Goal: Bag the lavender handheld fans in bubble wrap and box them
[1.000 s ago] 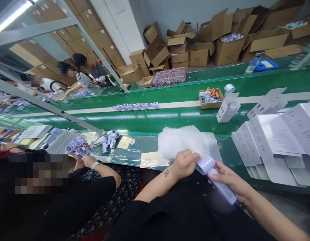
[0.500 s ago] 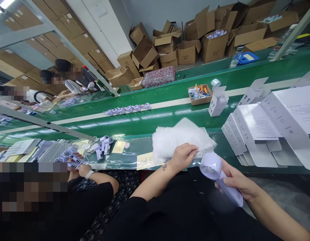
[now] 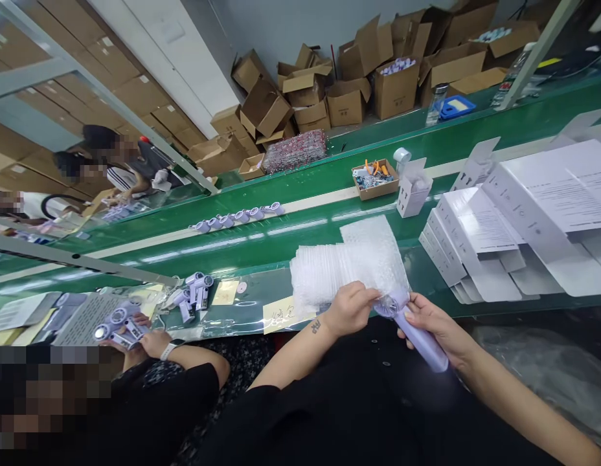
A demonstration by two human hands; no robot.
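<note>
My right hand (image 3: pixel 436 327) is wrapped round the handle of a lavender handheld fan (image 3: pixel 425 342). The fan's round head points up and away from me, at the near edge of a bubble-wrap bag (image 3: pixel 373 239). With thumb and fingers pinched, my left hand (image 3: pixel 353 309) has hold of that near edge, just left of the fan head. Whether the head is inside the bag or only against it, I cannot tell. Beneath and to the left, a pile of bubble-wrap bags (image 3: pixel 315 275) lies on the bench.
White printed boxes (image 3: pixel 528 200) are stacked at right. Several lavender fans (image 3: pixel 239 217) line the conveyor, near a small carton of parts (image 3: pixel 375 181). A co-worker's hands (image 3: pixel 152 340) hold fans at left, beside a fan cluster (image 3: pixel 196 294). Opened cartons (image 3: pixel 346 100) stand behind.
The fan has moved up and left, its head now meeting the bag's near edge beside my left hand. The top bag has shifted on the pile. The camera view has shifted slightly.
</note>
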